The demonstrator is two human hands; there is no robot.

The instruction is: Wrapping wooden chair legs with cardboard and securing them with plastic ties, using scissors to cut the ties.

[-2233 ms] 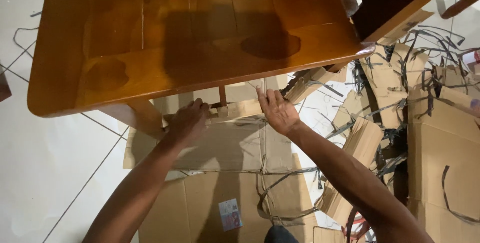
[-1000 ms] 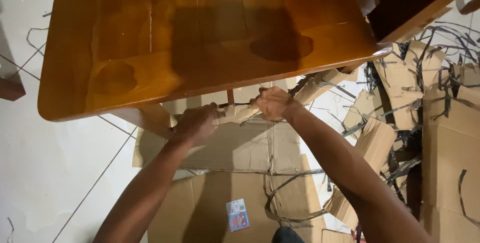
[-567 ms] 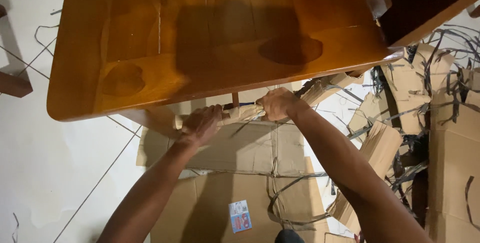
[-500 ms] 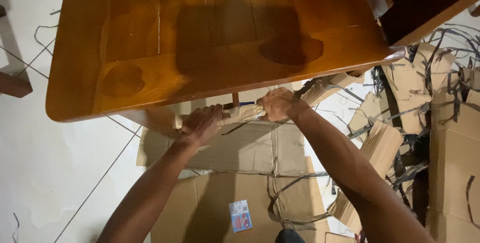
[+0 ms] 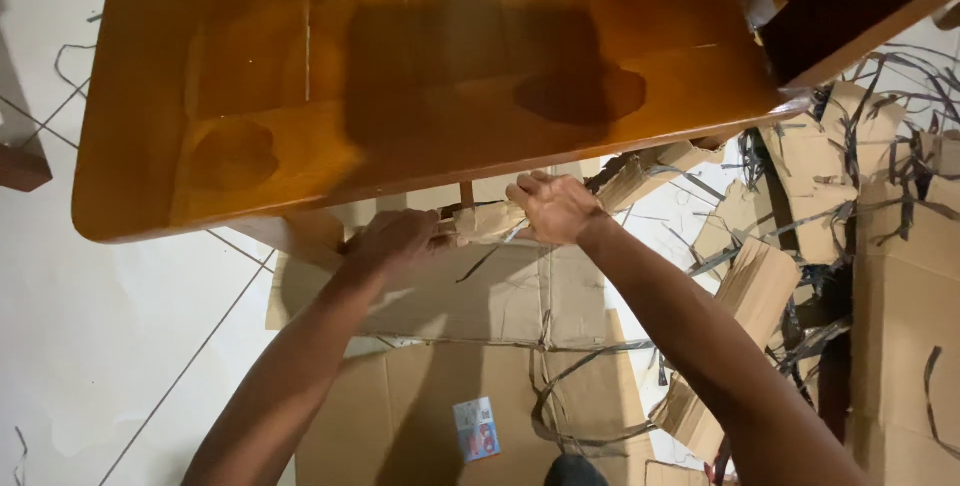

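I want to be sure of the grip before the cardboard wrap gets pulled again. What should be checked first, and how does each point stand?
1. Left hand closed on the cardboard wrap: ok.
2. Right hand closed on the wrap: ok.
3. Wrap free of the wooden rail under the table: cannot tell, hidden.
4. Black straps on the floor cardboard away from both hands: ok.
5. Floor at right free of cardboard scraps: not ok.

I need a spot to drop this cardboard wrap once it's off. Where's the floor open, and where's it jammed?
Open: white tile floor left of the flattened cardboard sheet, below the wooden table. Crowded: the right side, with torn cardboard pieces and black straps. Left hand and right hand grip the cardboard wrap.
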